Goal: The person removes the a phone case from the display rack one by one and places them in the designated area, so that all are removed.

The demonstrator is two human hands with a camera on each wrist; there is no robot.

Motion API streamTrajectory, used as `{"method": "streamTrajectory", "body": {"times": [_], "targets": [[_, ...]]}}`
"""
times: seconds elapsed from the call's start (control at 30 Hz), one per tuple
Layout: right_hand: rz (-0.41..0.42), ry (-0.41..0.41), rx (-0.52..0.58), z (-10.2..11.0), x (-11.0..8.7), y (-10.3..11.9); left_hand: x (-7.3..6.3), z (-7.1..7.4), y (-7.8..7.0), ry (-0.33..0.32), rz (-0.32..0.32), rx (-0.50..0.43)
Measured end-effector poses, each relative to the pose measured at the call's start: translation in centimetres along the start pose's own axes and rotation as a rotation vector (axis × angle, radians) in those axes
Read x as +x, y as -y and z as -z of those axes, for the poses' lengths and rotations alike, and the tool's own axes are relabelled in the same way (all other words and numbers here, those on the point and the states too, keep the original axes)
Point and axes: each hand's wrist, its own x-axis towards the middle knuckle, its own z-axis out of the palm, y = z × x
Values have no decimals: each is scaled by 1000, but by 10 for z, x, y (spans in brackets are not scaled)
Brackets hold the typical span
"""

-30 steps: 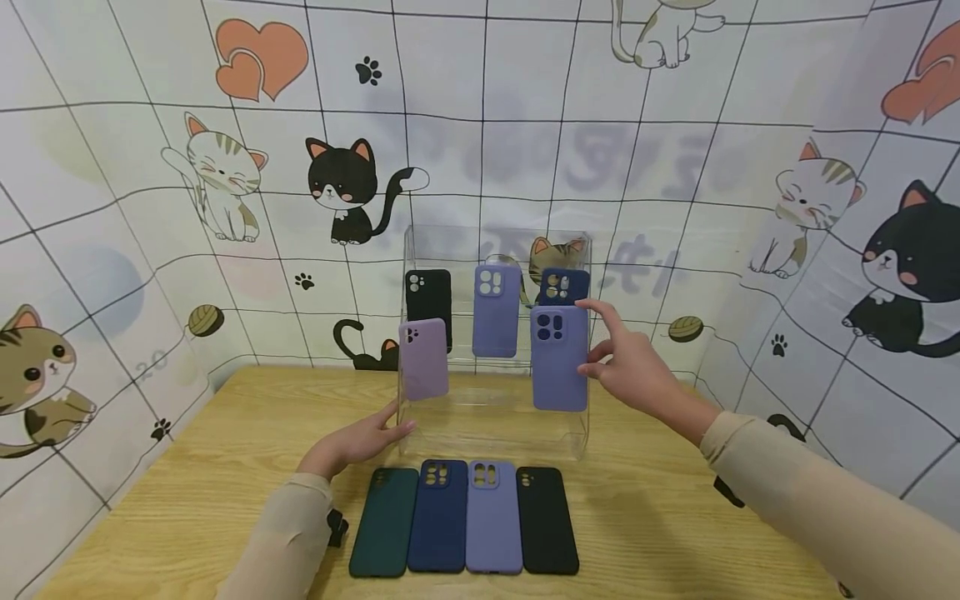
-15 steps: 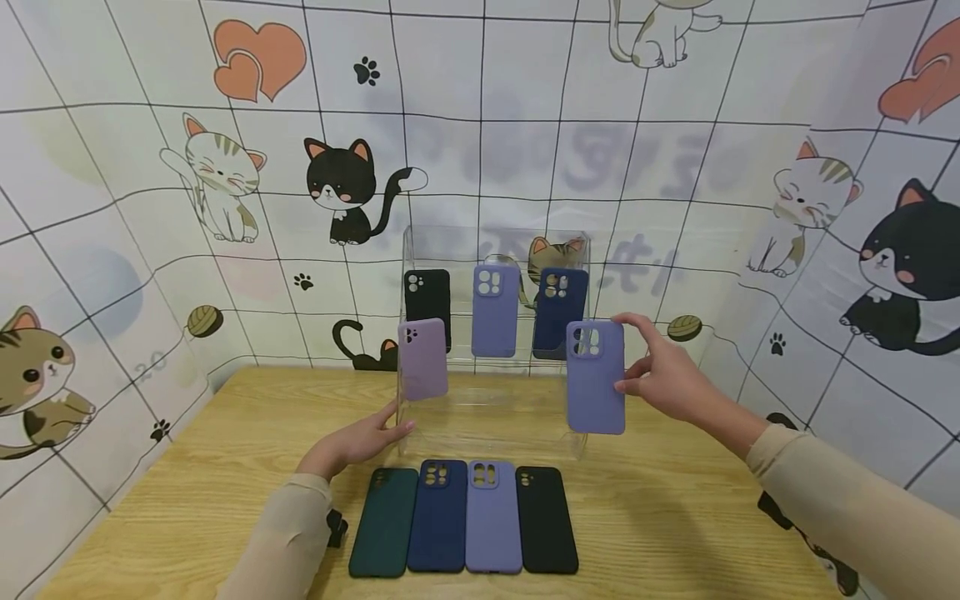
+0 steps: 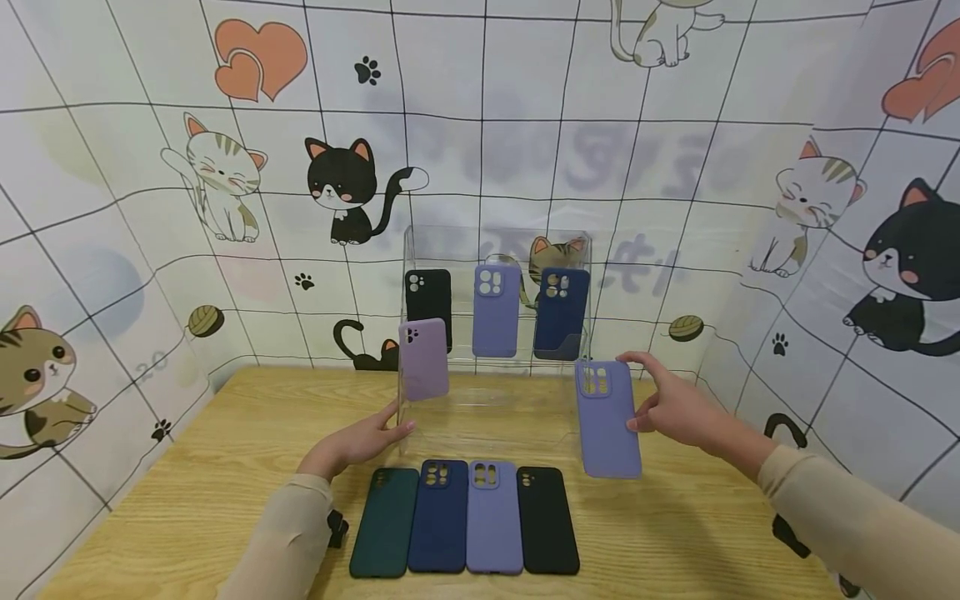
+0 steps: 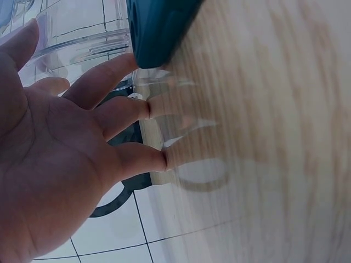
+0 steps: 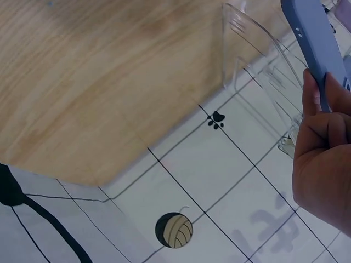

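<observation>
A person's two hands work at a wooden table (image 3: 187, 483), around a clear stepped stand (image 3: 483, 398) set near the table's far edge. The right hand (image 3: 678, 408) pinches a lavender phone case (image 3: 609, 421) by its right side, camera cutouts uppermost. The case hangs slightly tilted above the table, in front of the stand's right side and toward the table's right edge; whether it touches the stand cannot be told. The left hand (image 3: 363, 436) grasps nothing: its fingers are outstretched, touching the stand's left side low down, near the tabletop.

The main risk seems to be that thin pinch. With only one side held, the smooth case could swivel or slip, and drop flat on the table. Swung leftward, its lower corner could catch the stand's clear side panel, hard to see against the wood, and jolt the stand. The pale purple case (image 3: 424, 360) on the lower tier, leaning a little askew, looks the likeliest to slide then; the black case (image 3: 428, 296), periwinkle case (image 3: 496, 317) and navy case (image 3: 561, 308) above could shift too.

Between the stand and the table's near side, four more cases lie flat in a tight row. A low sweep toward its right-hand end could knock the flat black case (image 3: 548, 521) out of line.
</observation>
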Motion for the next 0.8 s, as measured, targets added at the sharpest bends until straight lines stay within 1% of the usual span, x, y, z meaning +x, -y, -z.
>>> {"method": "streamTrajectory", "body": {"times": [0.1,0.17,0.27,0.57,0.8], "targets": [[-7,28,18,-6,-2,-7,0,0,-1,2,0,4],[-14,51,50,-10,-4,-11,0,0,-2,2,0,5],[-37,91,95,-17,-6,-17,-1,0,-2,4,-2,4],[-120,161,167,-37,-13,-29,0,1,-2,-1,3,-3],[-173,210,181,-51,-18,-38,-3,1,0,-4,13,-8]]}}
